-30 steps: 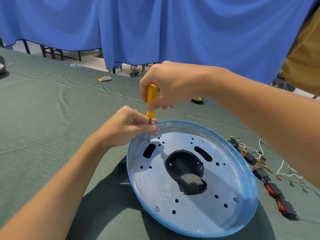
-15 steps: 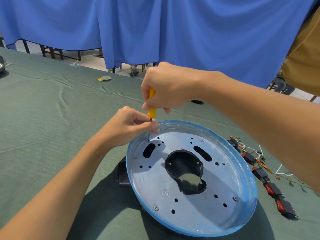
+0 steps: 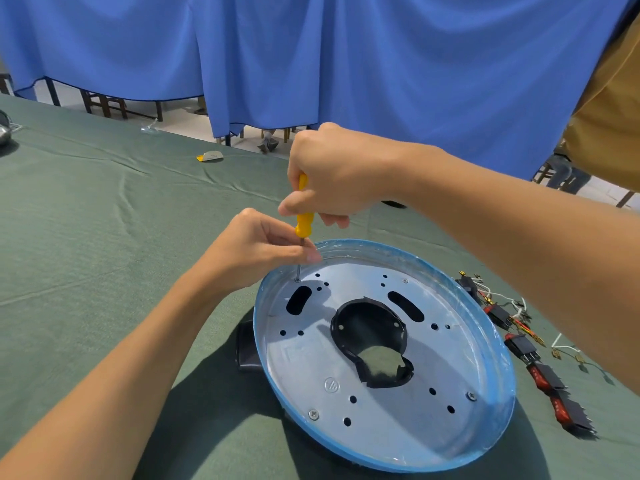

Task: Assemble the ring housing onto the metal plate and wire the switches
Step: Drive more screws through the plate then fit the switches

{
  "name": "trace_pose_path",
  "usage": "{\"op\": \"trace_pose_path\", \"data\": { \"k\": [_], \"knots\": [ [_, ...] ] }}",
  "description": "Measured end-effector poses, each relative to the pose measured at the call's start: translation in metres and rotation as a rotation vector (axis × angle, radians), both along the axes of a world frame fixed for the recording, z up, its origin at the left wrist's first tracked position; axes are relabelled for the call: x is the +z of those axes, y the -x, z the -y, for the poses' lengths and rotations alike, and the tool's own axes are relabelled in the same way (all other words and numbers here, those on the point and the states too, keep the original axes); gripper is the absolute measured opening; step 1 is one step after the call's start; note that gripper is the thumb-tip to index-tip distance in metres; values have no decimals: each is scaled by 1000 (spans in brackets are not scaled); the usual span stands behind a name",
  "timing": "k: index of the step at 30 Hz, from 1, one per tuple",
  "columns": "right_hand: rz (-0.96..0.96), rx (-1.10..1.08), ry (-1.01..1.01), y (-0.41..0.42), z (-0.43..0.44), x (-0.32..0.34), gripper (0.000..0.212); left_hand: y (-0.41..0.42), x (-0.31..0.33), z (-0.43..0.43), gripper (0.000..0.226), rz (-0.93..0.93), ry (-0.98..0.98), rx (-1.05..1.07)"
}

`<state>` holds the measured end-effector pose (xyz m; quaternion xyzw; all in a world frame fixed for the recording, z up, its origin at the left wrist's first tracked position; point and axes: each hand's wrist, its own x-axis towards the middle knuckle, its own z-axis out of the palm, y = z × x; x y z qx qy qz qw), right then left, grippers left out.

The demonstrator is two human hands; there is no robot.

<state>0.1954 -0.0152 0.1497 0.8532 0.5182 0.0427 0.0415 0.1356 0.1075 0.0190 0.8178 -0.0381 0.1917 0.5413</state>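
A round metal plate [image 3: 398, 403] with a blue film rim lies on the green cloth, its black ring housing [image 3: 367, 327] showing through the centre hole and at the left edge. My right hand [image 3: 332, 174] grips the yellow handle of a screwdriver [image 3: 304, 223] held upright. Its tip sits on a screw [image 3: 297, 280] at the plate's far-left edge. My left hand [image 3: 256, 251] pinches the screwdriver shaft just above the plate. Several black and red switches [image 3: 540, 372] with wires lie to the right of the plate.
The green cloth table [image 3: 104, 237] stretches left and back. A small yellow and grey piece [image 3: 209, 156] lies near the far edge. Blue curtains [image 3: 346, 64] hang behind. A person in a tan garment [image 3: 613, 126] stands at the right.
My right hand has turned round the screwdriver handle and shifted its grip. The screwdriver tip stays on the same screw, and my left hand holds the shaft as before.
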Motion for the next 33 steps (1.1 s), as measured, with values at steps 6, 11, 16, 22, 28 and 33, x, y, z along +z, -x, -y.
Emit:
{"op": "trace_pose_path", "data": {
  "k": [6, 11, 16, 22, 28, 33],
  "knots": [
    [-69, 7, -6, -3, 4, 3, 33, -3, -3, -2, 13, 24, -146, -37],
    [-108, 56, -3, -1, 4, 0, 9, 0, -1, -2, 11, -26, -200, -32],
    [-78, 35, 14, 4, -2, -3, 16, 1, 1, 2, 5, 14, -132, 86],
    [-58, -135, -73, 3, -10, -12, 25, -2, -2, 5, 10, 6, -181, 88],
    [-134, -162, 23, 3, 1, -9, 33, -2, 0, 2, 9, -20, -187, 2],
    [-54, 30, 178, 4, 2, 13, 12, -3, -1, -2, 12, -43, -182, 15]
  ]
}}
